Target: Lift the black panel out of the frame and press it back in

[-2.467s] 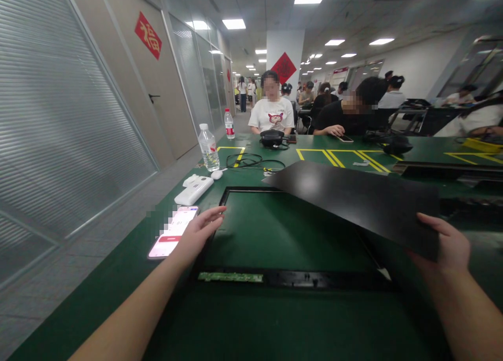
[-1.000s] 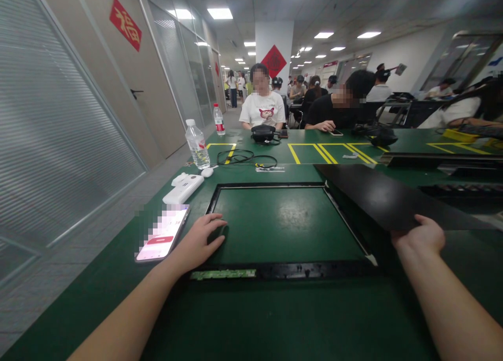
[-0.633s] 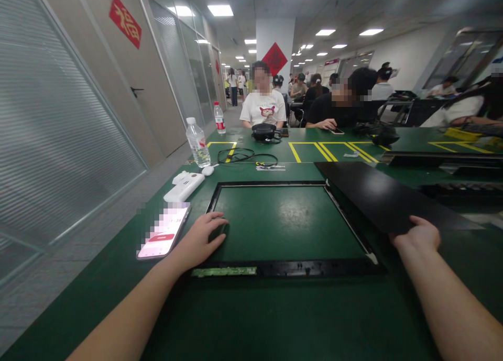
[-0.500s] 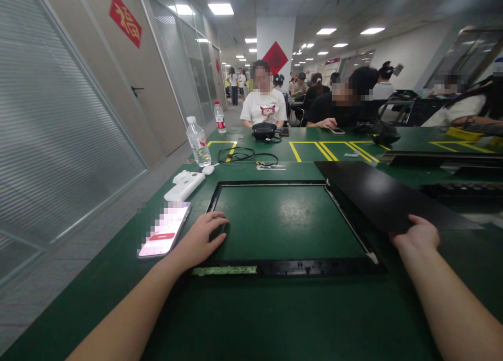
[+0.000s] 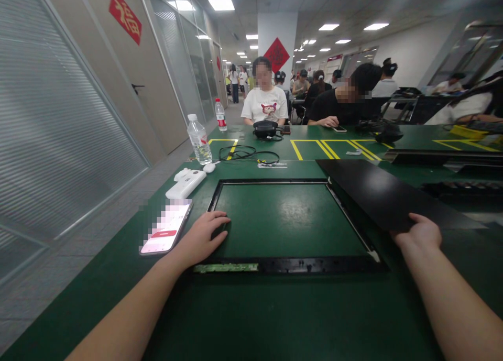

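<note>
A thin black rectangular frame, like a screen bezel, lies flat on the green table. A strip of green circuit board runs along the left part of its near side. Over the frame's left side rests my left hand, fingers spread and holding nothing. To the right of the frame, my right hand grips the near edge of a flat black panel, thumb on top and the other fingers hidden beneath. The panel slants beside the frame's right side; whether it touches the table I cannot tell.
Left of the frame lie a lit phone and a white device. Behind them stand a water bottle and a red-labelled bottle. A black cable curls beyond the frame. Dark strips lie far right. Two people sit opposite.
The black panel has moved from above the frame to its right side, lowered and turned by my right hand. My left hand has come down onto the frame's left side.
</note>
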Demonstrator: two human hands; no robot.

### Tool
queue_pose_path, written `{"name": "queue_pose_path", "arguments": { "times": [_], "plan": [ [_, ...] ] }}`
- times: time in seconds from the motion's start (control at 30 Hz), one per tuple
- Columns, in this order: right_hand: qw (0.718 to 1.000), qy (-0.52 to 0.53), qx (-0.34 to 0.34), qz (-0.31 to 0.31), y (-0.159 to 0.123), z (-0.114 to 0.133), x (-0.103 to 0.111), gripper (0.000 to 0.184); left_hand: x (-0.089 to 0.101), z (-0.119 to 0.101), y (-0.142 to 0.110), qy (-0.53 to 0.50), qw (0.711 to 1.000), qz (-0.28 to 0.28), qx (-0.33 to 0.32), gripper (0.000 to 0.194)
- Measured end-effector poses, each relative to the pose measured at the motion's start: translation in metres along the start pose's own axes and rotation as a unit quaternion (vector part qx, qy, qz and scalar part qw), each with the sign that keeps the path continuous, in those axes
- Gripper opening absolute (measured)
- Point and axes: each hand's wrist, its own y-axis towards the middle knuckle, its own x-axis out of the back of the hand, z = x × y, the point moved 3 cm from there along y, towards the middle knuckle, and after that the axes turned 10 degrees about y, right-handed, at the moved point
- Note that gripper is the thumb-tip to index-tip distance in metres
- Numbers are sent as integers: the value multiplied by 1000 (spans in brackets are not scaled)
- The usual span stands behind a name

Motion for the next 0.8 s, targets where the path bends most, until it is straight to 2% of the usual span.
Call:
{"name": "queue_pose_path", "arguments": {
  "times": [0.8],
  "plan": [
    [1000, -13, 8, 12, 7, -2, 0, 29, 0, -2, 0, -7, 1000, 1, -3, 37]
  ]
}}
